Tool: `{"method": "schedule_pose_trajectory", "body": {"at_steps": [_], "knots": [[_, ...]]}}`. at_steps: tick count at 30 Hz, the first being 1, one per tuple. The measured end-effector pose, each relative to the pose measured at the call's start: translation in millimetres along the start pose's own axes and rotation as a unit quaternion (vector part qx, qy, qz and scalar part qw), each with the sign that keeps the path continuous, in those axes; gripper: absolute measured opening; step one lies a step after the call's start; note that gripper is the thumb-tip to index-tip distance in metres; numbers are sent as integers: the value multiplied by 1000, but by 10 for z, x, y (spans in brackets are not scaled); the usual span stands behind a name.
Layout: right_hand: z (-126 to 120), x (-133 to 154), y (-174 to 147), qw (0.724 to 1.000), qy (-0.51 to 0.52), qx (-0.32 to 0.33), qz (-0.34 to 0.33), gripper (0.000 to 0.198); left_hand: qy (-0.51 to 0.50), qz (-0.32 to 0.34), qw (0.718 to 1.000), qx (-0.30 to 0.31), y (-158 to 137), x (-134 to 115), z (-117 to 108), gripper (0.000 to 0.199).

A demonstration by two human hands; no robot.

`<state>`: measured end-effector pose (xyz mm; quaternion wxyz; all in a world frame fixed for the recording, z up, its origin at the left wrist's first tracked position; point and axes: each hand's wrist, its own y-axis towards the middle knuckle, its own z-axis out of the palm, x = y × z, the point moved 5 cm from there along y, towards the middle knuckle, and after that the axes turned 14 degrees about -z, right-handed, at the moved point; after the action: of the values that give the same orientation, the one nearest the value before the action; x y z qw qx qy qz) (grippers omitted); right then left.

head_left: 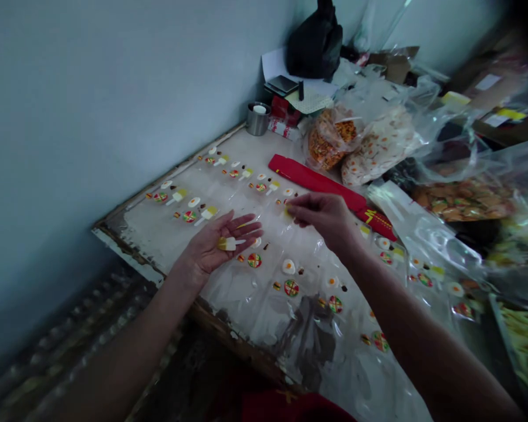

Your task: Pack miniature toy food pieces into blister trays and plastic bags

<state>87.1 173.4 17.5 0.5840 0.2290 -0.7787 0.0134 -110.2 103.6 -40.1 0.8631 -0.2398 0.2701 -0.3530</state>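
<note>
My left hand (pixel 222 240) is palm up with its fingers extended, holding a small yellow-and-white popsicle-shaped piece (pixel 232 244) on the palm. Farther right, my right hand (pixel 319 212) has thumb and fingers pinched over the table; a bit of yellow (pixel 287 212) shows at the fingertips, probably another such piece. Around both hands, small food-shaped pieces lie in repeated groups on clear plastic: a fried egg (pixel 289 266), a round pizza-like piece (pixel 291 288), a tiny burger (pixel 277 286) and a small brown piece. Several groups toward the wall include a popsicle piece (pixel 206 215).
A red patterned strip (pixel 317 180) lies beyond my right hand. Clear bags of small orange pieces (pixel 330 140) and egg pieces (pixel 378 149) crowd the right side. A metal cup (pixel 258 120) and black bag (pixel 315 44) stand at the back; a wall borders the left.
</note>
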Motion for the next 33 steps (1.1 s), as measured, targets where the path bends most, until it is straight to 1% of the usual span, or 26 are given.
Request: {"method": "schedule_pose_trajectory", "body": {"at_steps": [2, 3, 4, 5, 6, 8, 11, 13, 15, 16, 17, 19, 20, 21, 23, 25, 26, 28, 29, 31, 32, 33], "knots": [[10, -274, -264, 994, 46, 24, 100, 27, -18, 41, 999, -21, -14, -81, -55, 39], [65, -381, -374, 990, 47, 39, 128, 25, -30, 59, 998, -23, -14, -117, -51, 40], [126, -465, -457, 989, 28, 45, 141, 22, -38, 68, 997, -16, -8, -140, -22, 41], [184, -527, -513, 989, -7, 44, 139, 18, -40, 66, 997, -1, 6, -146, 28, 44], [233, -568, -546, 990, -55, 40, 126, 15, -39, 60, 997, 16, 25, -139, 88, 47], [303, -587, -572, 982, -167, 45, 74, 9, -34, 47, 997, 49, 70, -100, 203, 54], [329, -502, -590, 949, -304, 79, -33, 6, -27, 42, 996, 73, 136, -33, 287, 61], [273, -372, -598, 931, -344, 77, -89, 10, -19, 33, 997, 73, 173, 5, 295, 64], [196, -172, -576, 932, -334, 49, -133, 14, -2, 13, 998, 59, 200, 40, 303, 64], [181, -50, -550, 935, -315, 46, -159, 15, 9, -1, 999, 50, 211, 58, 322, 63], [191, 81, -513, 936, -291, 57, -190, 14, 20, -15, 999, 44, 222, 75, 358, 63], [263, 328, -422, 929, -245, 116, -252, 15, 32, -36, 998, 38, 244, 108, 483, 63], [296, 424, -373, 924, -227, 148, -271, 17, 34, -41, 998, 38, 257, 125, 567, 64], [303, 494, -322, 922, -215, 168, -276, 17, 34, -43, 998, 41, 271, 143, 661, 64], [228, 548, -239, 933, -198, 169, -248, 13, 35, -43, 997, 54, 303, 184, 843, 63], [47, 501, -244, 960, -169, 135, -180, 7, 42, -47, 996, 71, 344, 221, 960, 57], [-64, 441, -297, 975, -144, 108, -134, 10, 47, -48, 995, 73, 370, 228, 973, 51], [-266, 247, -518, 996, -72, 55, -22, 17, 57, -33, 996, 51, 438, 184, 893, 35], [-336, 121, -676, 998, -34, 31, 39, 20, 60, -12, 998, 27, 473, 126, 809, 26], [-392, -150, -1033, 988, 21, -2, 150, 21, 56, 55, 996, -33, 524, -49, 608, 16], [-392, -273, -1200, 981, 31, -18, 189, 19, 53, 87, 993, -61, 535, -143, 520, 16], [-384, -373, -1341, 976, 24, -39, 212, 17, 53, 107, 990, -77, 540, -223, 461, 18]]}}
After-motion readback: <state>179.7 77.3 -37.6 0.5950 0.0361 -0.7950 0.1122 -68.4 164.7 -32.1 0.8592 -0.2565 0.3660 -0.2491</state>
